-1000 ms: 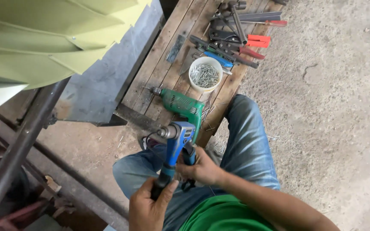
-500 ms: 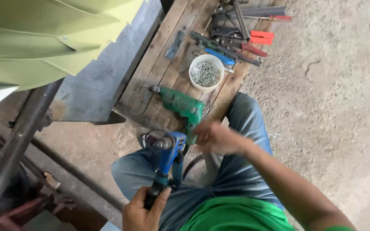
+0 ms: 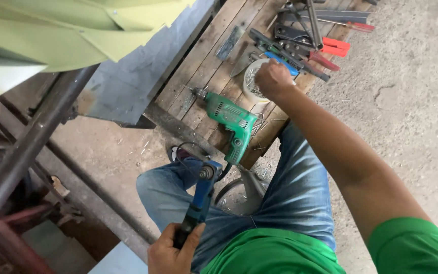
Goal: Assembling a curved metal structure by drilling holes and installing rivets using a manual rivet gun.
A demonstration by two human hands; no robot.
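Low over the lap, the left hand (image 3: 171, 251) is wrapped tight around the dark grip of a blue power tool (image 3: 198, 200), whose metal nose points up and away from the knuckles. Well ahead of it, the right hand (image 3: 272, 80) reaches out over a white tub of small metal fasteners (image 3: 250, 81), fingers curled down into it; whether they have hold of anything cannot be told. Just nearer than that hand, a green electric drill (image 3: 230, 122) lies on the wooden pallet (image 3: 204, 61). Beyond its knuckles lie red-handled pliers (image 3: 330, 48) among other hand tools.
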